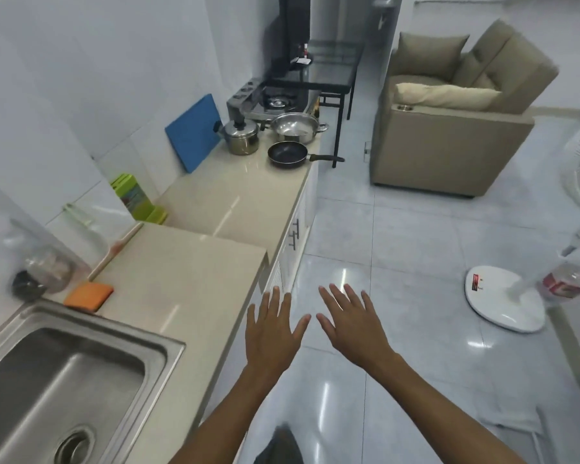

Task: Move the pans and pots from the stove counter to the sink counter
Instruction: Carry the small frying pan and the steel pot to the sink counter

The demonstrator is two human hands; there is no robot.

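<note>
In a narrow tiled kitchen, we stand beside the sink counter (181,272) with both hands held out over the floor — the left hand (272,333) and the right hand (352,329) are flat, fingers spread, palms down, gripping nothing. Neither touches the counter edge, though the left hovers just beside it.

At the far end of the run, the stove counter (235,192) carries all three pieces of cookware, grouped in front of the gas stove (275,100): a lidded steel pot (241,137) nearest the wall, a wide steel pan (293,127) with two side handles beside it, and a black frying pan (288,154) at the front, its long handle jutting past the counter edge toward the floor. A blue cutting board (195,133) leans on the wall next to the pot.

Near us, the sink counter holds only an orange sponge (89,296) by the steel sink (164,344) — no pot or pan. By our reading, the job has not begun: all three pieces are left to carry, and they sit well apart from our hands.
</note>
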